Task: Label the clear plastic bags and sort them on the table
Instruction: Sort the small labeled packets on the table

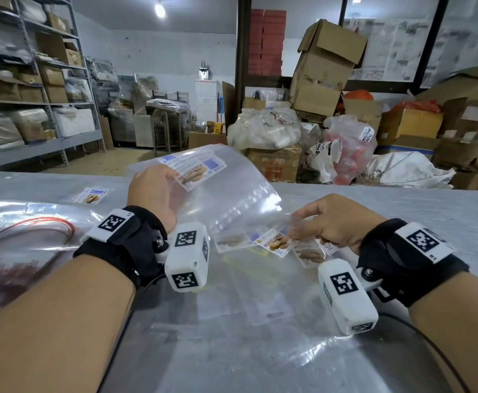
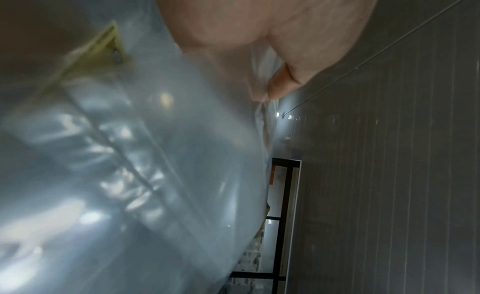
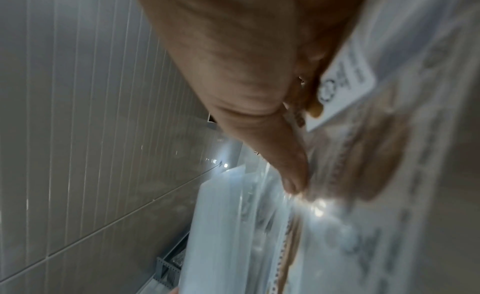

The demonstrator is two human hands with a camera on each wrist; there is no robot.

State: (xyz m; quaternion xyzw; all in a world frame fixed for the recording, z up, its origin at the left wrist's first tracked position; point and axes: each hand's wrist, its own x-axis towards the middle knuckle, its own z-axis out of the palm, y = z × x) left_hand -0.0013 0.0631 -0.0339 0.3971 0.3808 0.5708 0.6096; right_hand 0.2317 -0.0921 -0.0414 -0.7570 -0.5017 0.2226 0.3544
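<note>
Surface — grey, covered in clear film; far edge runs across the head view behind both hands, with the storeroom floor beyond it.

Labelled bag — clear plastic, lifted off the surface and curled upward at centre; its far end rises past the surface's far edge. One printed label is stuck near the raised end.

Left hand — raised above the surface, wrist up, fingers closed on the bag's upper left edge beside the label. The wrist view shows film pinched between thumb and fingertips.

Right hand — low, just above the surface, right of the lifted bag. Fingers are drawn together in a pinch over a loose label; the wrist view is blurred, so whether they grip the label or the film under it cannot be told.

Loose labels — several, fanned on the surface under and beside the right hand.

Sorted bags — flat at left, well apart from the right hand; one shows a label, and a red rubber band lies there.

Open surface — to the right of the right hand and along the near edge between the forearms.
</note>
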